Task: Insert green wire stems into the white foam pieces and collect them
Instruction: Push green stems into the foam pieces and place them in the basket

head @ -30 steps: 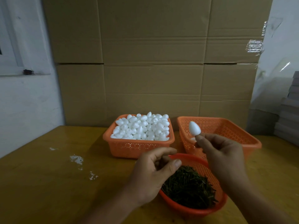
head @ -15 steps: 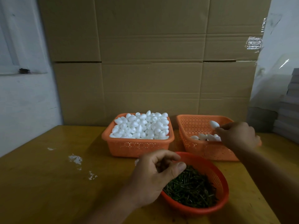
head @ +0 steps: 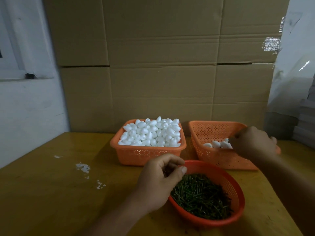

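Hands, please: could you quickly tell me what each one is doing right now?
Left hand: fingers curled, pinching at the green wire stems; a held stem cannot be made out.
Right hand: in the right basket; grip cannot be told.

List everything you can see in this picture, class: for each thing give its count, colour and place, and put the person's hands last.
Square plastic basket of foam pieces: one, orange, table middle, heaped with white egg-shaped pieces.
Square plastic basket, nearly empty: one, orange, tilted, right, a few white pieces inside.
Round plastic basket of wire stems: one, orange, front, green stems.
Wooden table: one, yellow-brown.
Cardboard boxes: stacked, brown, behind.
Left hand: at round basket's rim.
Right hand: in right basket.
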A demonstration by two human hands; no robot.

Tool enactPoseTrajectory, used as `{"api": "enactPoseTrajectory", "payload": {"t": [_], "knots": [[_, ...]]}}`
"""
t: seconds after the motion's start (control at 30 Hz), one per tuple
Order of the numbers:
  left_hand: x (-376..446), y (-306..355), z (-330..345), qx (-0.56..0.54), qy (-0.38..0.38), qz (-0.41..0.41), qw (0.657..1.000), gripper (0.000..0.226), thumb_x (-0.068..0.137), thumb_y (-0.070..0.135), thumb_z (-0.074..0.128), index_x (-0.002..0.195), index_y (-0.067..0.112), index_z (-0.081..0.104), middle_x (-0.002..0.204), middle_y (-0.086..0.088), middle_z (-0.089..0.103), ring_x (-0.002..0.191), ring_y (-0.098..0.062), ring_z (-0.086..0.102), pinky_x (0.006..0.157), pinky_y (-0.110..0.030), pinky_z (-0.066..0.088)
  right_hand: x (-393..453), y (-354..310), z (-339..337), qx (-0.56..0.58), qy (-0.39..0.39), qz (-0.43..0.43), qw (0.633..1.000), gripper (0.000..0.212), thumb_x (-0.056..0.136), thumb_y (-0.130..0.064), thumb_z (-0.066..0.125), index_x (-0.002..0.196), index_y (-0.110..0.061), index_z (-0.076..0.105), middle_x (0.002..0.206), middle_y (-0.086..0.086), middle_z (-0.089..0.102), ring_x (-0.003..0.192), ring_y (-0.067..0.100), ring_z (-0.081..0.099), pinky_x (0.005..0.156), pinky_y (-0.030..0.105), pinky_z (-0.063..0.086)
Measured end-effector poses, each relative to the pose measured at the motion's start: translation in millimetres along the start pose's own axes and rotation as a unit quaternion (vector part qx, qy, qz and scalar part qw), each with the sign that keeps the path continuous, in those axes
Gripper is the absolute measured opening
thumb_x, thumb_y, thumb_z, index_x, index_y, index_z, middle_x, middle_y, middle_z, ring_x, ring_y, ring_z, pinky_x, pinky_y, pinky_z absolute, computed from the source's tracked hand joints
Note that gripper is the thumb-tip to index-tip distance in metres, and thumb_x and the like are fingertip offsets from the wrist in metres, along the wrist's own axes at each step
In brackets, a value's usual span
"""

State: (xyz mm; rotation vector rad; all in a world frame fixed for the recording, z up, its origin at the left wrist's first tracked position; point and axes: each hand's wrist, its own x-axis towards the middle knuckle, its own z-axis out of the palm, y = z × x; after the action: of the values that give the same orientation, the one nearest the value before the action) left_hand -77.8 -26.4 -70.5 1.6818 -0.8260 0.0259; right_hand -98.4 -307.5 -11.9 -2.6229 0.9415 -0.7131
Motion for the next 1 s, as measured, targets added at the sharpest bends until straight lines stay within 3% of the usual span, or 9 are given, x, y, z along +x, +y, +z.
{"api": "enactPoseTrajectory", "payload": {"t": [0.1,0.2,0.37,0.5,0.6,0.77,0.87,0.93,1.0], "knots": [[8.7,0.2,-10.1,0.055,0.043,-0.005,0.998,0.010,0.093,0.020,0.071,0.095,0.030,0.070,0.087,0.014,0.069,0.080,-0.004,0.067,0.073,-0.027,0.058,-22.8,-4.8,-7.3,0.110,-0.012,-0.052,0.992,0.028,0.094,-0.028,0.065,0.067,-0.019,0.067,0.055,0.002,0.064,0.049,0.019,0.058,0.056,0.032,0.047],[27.7,-1.2,-20.4,0.101,0.080,-0.021,0.991,0.012,0.094,0.015,0.069,0.094,0.027,0.068,0.079,0.012,0.067,0.076,-0.001,0.064,0.071,-0.022,0.056,-54.7,-10.0,-17.0,0.208,-0.013,-0.094,0.973,0.019,0.090,-0.036,0.069,0.075,-0.027,0.071,0.054,-0.004,0.066,0.042,0.010,0.058,0.041,0.023,0.040],[78.0,-7.5,-32.0,0.214,0.114,-0.033,0.970,0.011,0.095,0.014,0.065,0.105,0.015,0.071,0.081,0.014,0.063,0.072,0.002,0.060,0.063,-0.007,0.041,-101.7,-22.7,-13.4,0.246,-0.050,-0.141,0.958,0.021,0.086,-0.039,0.068,0.070,-0.026,0.069,0.062,-0.009,0.067,0.044,0.007,0.056,0.044,0.030,0.043],[124.0,-11.4,-34.4,0.279,0.111,-0.072,0.951,0.018,0.096,0.027,0.061,0.091,0.012,0.071,0.090,0.000,0.068,0.093,-0.019,0.066,0.075,-0.027,0.045,-117.3,-28.8,-4.7,0.211,-0.051,-0.162,0.963,0.019,0.085,-0.042,0.069,0.070,-0.031,0.067,0.062,-0.021,0.065,0.049,0.006,0.058,0.053,0.039,0.053],[149.9,-15.1,-27.4,0.305,0.097,-0.100,0.942,0.027,0.097,0.037,0.059,0.101,0.013,0.072,0.100,-0.001,0.073,0.099,-0.021,0.065,0.085,-0.033,0.048,-122.4,-27.2,0.5,0.200,-0.048,-0.169,0.964,0.019,0.083,-0.044,0.071,0.069,-0.033,0.066,0.061,-0.022,0.064,0.051,0.005,0.058,0.055,0.040,0.053],[176.2,-21.7,-11.2,0.358,0.058,-0.132,0.922,0.034,0.091,0.044,0.057,0.066,0.021,0.061,0.075,0.006,0.069,0.087,-0.020,0.068,0.093,-0.039,0.040,-123.5,-23.1,4.6,0.205,-0.033,-0.176,0.962,0.020,0.081,-0.048,0.070,0.068,-0.034,0.064,0.060,-0.023,0.063,0.050,0.004,0.058,0.052,0.036,0.051],[184.2,-20.3,-1.2,0.440,0.044,-0.160,0.883,0.037,0.090,0.052,0.052,0.066,0.025,0.058,0.085,0.008,0.065,0.091,-0.018,0.062,0.104,-0.045,0.037,-122.2,-21.0,5.3,0.198,-0.029,-0.177,0.964,0.020,0.081,-0.048,0.071,0.068,-0.035,0.064,0.060,-0.024,0.063,0.050,0.004,0.058,0.052,0.035,0.050],[186.1,-20.4,2.6,0.459,0.016,-0.179,0.870,0.037,0.096,0.048,0.047,0.068,0.025,0.053,0.083,0.006,0.054,0.092,-0.018,0.058,0.099,-0.042,0.041,-121.6,-20.3,5.4,0.195,-0.028,-0.178,0.964,0.019,0.081,-0.048,0.070,0.069,-0.035,0.064,0.062,-0.026,0.063,0.050,0.004,0.058,0.051,0.032,0.048],[186.8,-22.2,3.3,0.407,0.002,-0.198,0.892,0.034,0.100,0.041,0.049,0.079,0.016,0.057,0.076,-0.001,0.044,0.077,-0.018,0.054,0.077,-0.033,0.045,-121.6,-20.2,5.6,0.191,-0.025,-0.179,0.965,0.020,0.081,-0.048,0.070,0.068,-0.035,0.063,0.064,-0.030,0.062,0.052,0.003,0.059,0.050,0.027,0.046]]}}
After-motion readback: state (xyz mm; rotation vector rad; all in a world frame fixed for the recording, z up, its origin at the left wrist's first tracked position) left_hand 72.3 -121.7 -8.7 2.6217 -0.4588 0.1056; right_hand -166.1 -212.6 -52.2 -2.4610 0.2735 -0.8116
